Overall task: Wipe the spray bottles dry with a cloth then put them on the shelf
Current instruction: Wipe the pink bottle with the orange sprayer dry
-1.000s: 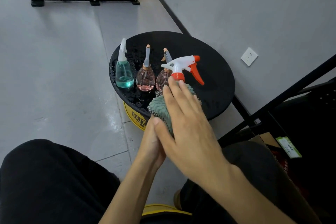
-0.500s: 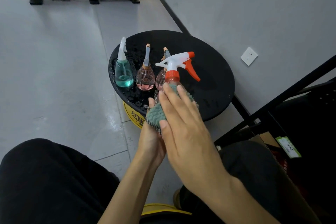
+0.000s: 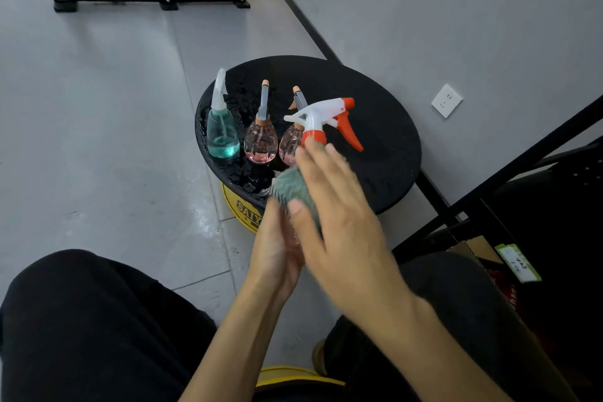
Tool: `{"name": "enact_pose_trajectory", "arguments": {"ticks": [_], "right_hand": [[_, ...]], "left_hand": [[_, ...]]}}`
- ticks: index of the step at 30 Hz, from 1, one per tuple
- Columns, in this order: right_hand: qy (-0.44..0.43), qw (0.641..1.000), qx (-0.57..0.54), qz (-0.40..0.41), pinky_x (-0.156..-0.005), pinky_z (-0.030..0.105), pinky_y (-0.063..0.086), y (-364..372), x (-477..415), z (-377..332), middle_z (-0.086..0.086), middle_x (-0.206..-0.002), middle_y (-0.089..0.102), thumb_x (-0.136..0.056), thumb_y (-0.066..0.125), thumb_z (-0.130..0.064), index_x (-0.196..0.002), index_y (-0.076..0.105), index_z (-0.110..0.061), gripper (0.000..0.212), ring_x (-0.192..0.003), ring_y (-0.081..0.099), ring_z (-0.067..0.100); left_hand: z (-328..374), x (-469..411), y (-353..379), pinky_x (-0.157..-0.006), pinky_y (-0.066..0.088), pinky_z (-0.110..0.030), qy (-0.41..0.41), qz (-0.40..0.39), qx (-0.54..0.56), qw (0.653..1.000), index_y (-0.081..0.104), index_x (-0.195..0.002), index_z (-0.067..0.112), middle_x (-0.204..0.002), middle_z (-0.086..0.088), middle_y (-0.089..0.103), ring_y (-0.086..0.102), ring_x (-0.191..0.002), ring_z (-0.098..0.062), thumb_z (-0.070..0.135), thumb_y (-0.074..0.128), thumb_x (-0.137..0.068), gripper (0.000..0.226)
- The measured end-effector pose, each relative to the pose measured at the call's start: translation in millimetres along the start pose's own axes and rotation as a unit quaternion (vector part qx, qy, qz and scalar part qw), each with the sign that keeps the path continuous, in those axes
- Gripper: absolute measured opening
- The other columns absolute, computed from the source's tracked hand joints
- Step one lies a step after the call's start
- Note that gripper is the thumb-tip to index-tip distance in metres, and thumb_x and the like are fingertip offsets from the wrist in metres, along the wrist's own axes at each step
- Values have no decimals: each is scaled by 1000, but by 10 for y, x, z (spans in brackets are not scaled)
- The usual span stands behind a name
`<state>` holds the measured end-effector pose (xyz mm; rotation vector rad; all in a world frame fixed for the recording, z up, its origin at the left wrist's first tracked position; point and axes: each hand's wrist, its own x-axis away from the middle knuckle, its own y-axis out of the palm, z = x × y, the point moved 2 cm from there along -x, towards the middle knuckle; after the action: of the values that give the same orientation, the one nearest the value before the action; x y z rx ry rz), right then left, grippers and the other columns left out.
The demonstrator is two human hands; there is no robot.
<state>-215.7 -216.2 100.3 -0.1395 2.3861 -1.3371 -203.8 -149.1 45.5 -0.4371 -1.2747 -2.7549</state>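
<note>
**A:** Where do we have the trigger bottle (image 3: 321,122) just now?

**B:** Up off the tabletop (image 3: 385,140), over its near edge. Our left hand (image 3: 277,248) grips the lower body from beneath, though its fingers are mostly hidden. Our right hand (image 3: 339,215) lies nearly flat, fingers straight, pressing the cloth (image 3: 292,188) around the body. Only the white-and-orange head shows.

**A:** How do we expect it to handle?

**B:** We judge it light, thin plastic, and slick while wet. The wall likely gives under a hard squeeze. The cloth is soft and lends grip. For the carry, we would take the neck below the orange collar, clear of the trigger.

**A:** What is around us?

**B:** The teal bottle (image 3: 222,137) and the pink bottles (image 3: 261,145) stand upright in a row just behind, among water drops. The head overlaps the nearer pink one in our view, and we cannot tell whether they touch. The shelf (image 3: 522,161) is to our right. Its slanted black bar and a cardboard box (image 3: 479,248) sit in the way.
</note>
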Motion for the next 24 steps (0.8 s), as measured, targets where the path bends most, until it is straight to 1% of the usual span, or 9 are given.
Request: {"name": "enact_pose_trajectory", "arguments": {"ticks": [2,3,5,7,10,15,18,20,24], "right_hand": [[-19,999,24,10,-120,41,16,40,133,-32,-7,-158,23,-94,33,-30,-149,31,-18,57,-148,8,9],[-25,999,23,12,-119,42,16,38,132,-20,-7,-157,25,-93,34,-30,-148,33,-18,56,-147,9,9],[-17,1000,-12,2,-120,33,14,0,12,44,-7,-156,28,-96,34,-31,-147,36,-18,53,-147,12,7],[10,998,-54,1,-116,14,8,-91,-193,137,-5,-155,30,-99,37,-32,-146,37,-17,50,-145,15,5],[58,994,-89,9,-108,3,7,-193,-431,231,-7,-157,26,-102,40,-27,-148,33,-18,47,-143,17,0],[21,998,-50,-5,-113,8,2,-106,-179,68,-9,-158,21,-100,37,-30,-149,31,-19,50,-146,8,3],[-18,1000,17,-10,-120,33,10,-10,84,-34,-10,-158,23,-93,30,-29,-148,32,-20,56,-147,6,6],[-30,999,26,-14,-120,38,11,-14,92,-32,-9,-157,24,-93,30,-29,-148,33,-19,56,-147,7,7],[16,998,-49,-21,-115,12,3,-149,-216,144,-12,-158,20,-102,37,-28,-149,30,-21,48,-146,7,1]], "left_hand": [[-2,18,30,-58,54,-16,12,-14,10,1000,79,-65,19,-74,1,76,71,-70,-5,23,20,-106,72],[-10,21,39,-58,54,-16,8,-19,13,1000,79,-63,20,-73,1,75,72,-70,-5,23,20,-106,73],[-25,-2,22,-55,55,-20,-3,-20,4,1000,78,-76,19,-77,1,76,72,-71,-8,27,24,-105,61],[-26,-7,11,-49,55,-27,-22,-16,-33,999,70,-90,21,-76,2,74,71,-65,-12,37,27,-102,48],[-31,34,43,-48,55,-36,-53,-36,-71,995,67,-101,18,-75,-3,73,70,-61,-18,51,27,-99,52],[-9,6,-13,-51,56,-28,-25,-2,-28,999,76,-82,24,-79,2,75,71,-69,-12,36,27,-103,55],[-2,-8,-24,-62,56,-20,-8,5,23,1000,80,-74,22,-86,-1,76,72,-81,-13,27,24,-105,63],[-17,2,-11,-62,56,-21,-10,-4,23,1000,78,-83,20,-88,0,76,72,-81,-10,28,25,-105,58],[-15,25,21,-48,55,-30,-27,-20,-71,997,68,-90,23,-74,3,74,70,-62,-12,38,28,-102,44]]}}
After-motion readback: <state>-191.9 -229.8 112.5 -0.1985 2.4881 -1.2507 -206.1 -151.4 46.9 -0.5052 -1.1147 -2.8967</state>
